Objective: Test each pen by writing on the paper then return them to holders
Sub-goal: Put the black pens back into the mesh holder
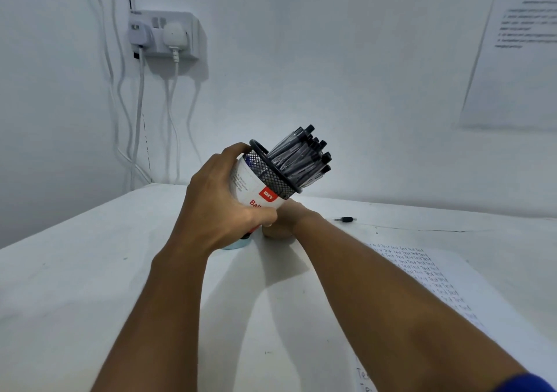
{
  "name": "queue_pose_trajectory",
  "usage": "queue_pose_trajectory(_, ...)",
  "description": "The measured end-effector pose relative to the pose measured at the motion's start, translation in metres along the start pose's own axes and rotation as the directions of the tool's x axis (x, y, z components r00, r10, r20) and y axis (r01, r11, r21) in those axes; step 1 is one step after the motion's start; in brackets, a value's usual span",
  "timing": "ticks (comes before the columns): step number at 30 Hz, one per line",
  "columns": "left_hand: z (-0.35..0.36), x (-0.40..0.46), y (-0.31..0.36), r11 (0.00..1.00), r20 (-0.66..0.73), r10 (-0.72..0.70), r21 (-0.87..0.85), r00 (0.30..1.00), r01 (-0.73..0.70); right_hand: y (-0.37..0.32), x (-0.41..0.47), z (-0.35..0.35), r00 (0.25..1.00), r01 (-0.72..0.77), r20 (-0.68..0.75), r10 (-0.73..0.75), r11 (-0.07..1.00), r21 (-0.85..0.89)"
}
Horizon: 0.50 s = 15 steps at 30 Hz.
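Holder: black mesh pen holder (275,174) with a white labelled wrap, held tilted to the right above the counter (75,295).
Pens: a bunch of black-capped pens (301,158) in the holder, caps leaning out to the right.
Left hand (220,207): fingers curled round the holder's side — a firm grip.
Right hand (286,219): under the holder's base; mostly hidden, so I cannot tell its grip.
Paper (437,283): flat on the counter, right of and nearer than the holder, covered in rows of handwritten words.
Loose pen (345,219): lies on the counter just right of the holder.
Wall socket (165,34): up left of the holder — white plugs, cables hanging.
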<state>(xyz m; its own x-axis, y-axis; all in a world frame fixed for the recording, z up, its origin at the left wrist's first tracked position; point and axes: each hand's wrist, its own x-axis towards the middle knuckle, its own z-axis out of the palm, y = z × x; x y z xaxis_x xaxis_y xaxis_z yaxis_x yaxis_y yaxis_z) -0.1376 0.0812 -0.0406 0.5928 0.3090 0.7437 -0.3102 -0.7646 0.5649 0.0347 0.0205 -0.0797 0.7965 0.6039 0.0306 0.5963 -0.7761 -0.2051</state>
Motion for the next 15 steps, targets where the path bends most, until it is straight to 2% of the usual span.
queue_pose_trajectory(2, 0.000, 0.000, 0.000, 1.000, 0.004, 0.002, 0.006, 1.000, -0.002, -0.007, -0.031, -0.012, 1.000, -0.002, -0.013, 0.001, 0.999, -0.047)
queue_pose_trajectory(5, -0.001, 0.000, 0.002, 1.000, 0.001, 0.005, 0.004, 1.000, -0.005, 0.003, -0.032, -0.016, 0.998, -0.009, -0.057, 0.004, 0.996, -0.085)
queue_pose_trajectory(8, -0.001, 0.000, 0.005, 1.000, -0.002, 0.004, -0.023, 1.000, -0.004, 0.009, -0.031, -0.027, 0.995, -0.009, -0.099, 0.005, 0.999, -0.032)
queue_pose_trajectory(10, -0.001, 0.000, 0.007, 0.999, -0.003, 0.000, -0.037, 1.000, 0.000, 0.014, -0.038, -0.040, 0.993, -0.045, -0.103, 0.056, 0.993, 0.109)
queue_pose_trajectory(11, -0.001, -0.001, 0.008, 0.999, -0.006, -0.002, -0.043, 1.000, 0.002, 0.016, -0.041, -0.045, 0.992, -0.079, -0.076, 0.099, 0.969, 0.233)
queue_pose_trajectory(13, -0.002, -0.001, 0.010, 0.999, -0.010, -0.005, -0.050, 1.000, 0.005, 0.021, -0.048, -0.056, 0.986, -0.137, -0.016, 0.163, 0.871, 0.472)
queue_pose_trajectory(15, -0.001, -0.002, 0.011, 0.998, -0.009, -0.011, -0.054, 1.000, 0.011, 0.028, -0.056, -0.064, 0.981, -0.161, 0.015, 0.195, 0.759, 0.631)
